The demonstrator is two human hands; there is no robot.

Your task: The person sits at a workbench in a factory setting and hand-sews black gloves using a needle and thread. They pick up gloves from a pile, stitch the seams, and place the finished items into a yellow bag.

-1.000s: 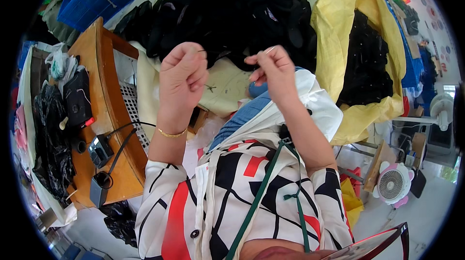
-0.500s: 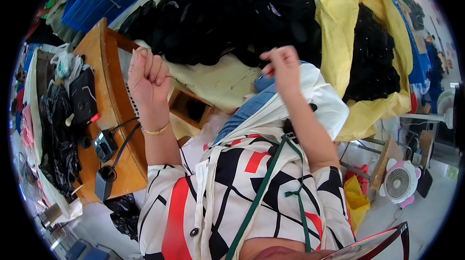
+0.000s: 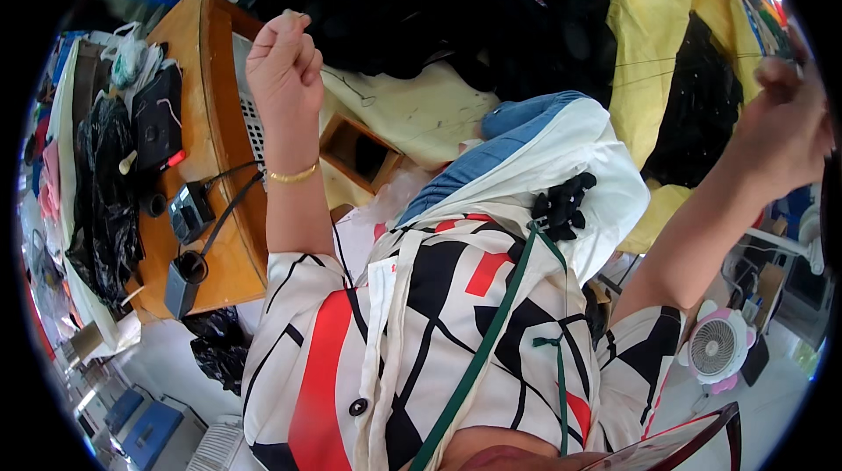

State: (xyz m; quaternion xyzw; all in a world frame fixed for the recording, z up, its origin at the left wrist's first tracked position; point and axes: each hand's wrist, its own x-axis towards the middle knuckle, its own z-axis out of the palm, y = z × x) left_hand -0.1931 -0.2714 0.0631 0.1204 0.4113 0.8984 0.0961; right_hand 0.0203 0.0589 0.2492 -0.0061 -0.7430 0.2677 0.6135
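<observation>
My left hand (image 3: 288, 63) is raised in front of the wooden table, its fingers closed in a pinch. Whatever lies at its fingertips is too small to name. A loose dark thread (image 3: 364, 98) curls over the pale cloth beside it. Far out to the right, my right hand (image 3: 783, 124) is held up with curled fingers, partly in shadow at the picture's rim. A thin taut thread (image 3: 684, 69) crosses the yellow sack toward its fingers. On my lap, by the green apron strap, sits a bunch of small black pieces (image 3: 563, 206).
A large heap of black pieces (image 3: 456, 6) lies ahead, with a yellow sack (image 3: 645, 41) of more at right. At left stands a wooden table (image 3: 206, 94) with black bags and small dark boxes. A wooden box (image 3: 358, 151) is near my knees; a fan (image 3: 715, 348) stands right.
My right hand has swept from above my lap far out to the right. The left hand stays pinched and sits a little higher in view. The black bunch on my lap now shows fully.
</observation>
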